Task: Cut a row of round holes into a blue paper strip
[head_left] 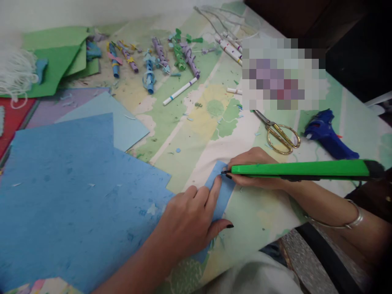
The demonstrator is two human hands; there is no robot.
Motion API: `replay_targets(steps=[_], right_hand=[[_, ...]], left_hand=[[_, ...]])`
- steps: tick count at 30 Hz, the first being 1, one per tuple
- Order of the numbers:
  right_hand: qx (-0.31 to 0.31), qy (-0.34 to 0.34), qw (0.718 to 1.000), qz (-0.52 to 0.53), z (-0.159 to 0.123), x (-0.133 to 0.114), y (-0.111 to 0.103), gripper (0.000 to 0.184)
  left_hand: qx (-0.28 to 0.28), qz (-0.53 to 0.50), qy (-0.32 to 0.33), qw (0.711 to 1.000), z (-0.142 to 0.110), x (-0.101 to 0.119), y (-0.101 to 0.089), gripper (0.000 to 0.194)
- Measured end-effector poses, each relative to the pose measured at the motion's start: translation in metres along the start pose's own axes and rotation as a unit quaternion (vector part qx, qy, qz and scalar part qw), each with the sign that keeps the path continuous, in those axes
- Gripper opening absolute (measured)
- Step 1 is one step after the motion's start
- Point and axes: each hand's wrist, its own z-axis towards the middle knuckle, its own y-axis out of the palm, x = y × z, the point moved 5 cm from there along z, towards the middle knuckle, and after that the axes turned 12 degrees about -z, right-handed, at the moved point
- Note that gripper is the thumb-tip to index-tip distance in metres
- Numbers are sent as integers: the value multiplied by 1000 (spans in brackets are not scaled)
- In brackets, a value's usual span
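Here, starting from the left, we see a large blue sheet point(76, 204) spread on the counter point(186, 161), small scraps scattered over it. Next to it, our left hand point(190, 212) lies palm down, its fingers reaching forward close together and its thumb spread out to the side; the fingers press on a narrow blue strip point(225, 198). That strip slants across the patterned cover near the counter's front edge, partly hidden under the left hand, and the thumb tip reaches past its right side. Our right hand point(256, 157) is closed, thumb and fingers pinching a green cutter point(303, 168) close to its blade end. The blade tip is over the strip, just beside the left index fingertip; we cannot tell whether it touches the paper. Beyond the right hand lie gold-handled scissors point(270, 122), then a blue glue gun point(330, 141) farther right.
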Motion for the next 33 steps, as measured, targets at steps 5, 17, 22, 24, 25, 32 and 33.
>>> replay_targets(steps=[5, 17, 22, 24, 25, 32, 33], right_hand=[[-12, -9, 1000, -4, 1, 1, 1, 17], [9, -31, 999, -27, 0, 1, 1, 22], [19, -13, 1000, -11, 2, -2, 0, 19], [20, 15, 1000, -16, 2, -1, -2, 21], [16, 30, 999, -15, 1, -1, -3, 22], [43, 139, 989, 34, -7, 1, -12, 28], [47, 145, 988, 34, -8, -1, -11, 28]], left_hand=[[5, 2, 1, 1000, 0, -1, 0, 70], [13, 7, 7, 1000, -1, 1, 0, 68], [20, 11, 7, 1000, 1, 0, -1, 70], [20, 9, 8, 1000, 2, 0, -1, 70], [20, 8, 10, 1000, 2, 0, -1, 70], [107, 60, -21, 992, -5, 12, -6, 60], [112, 67, -24, 991, -6, 14, -6, 58]])
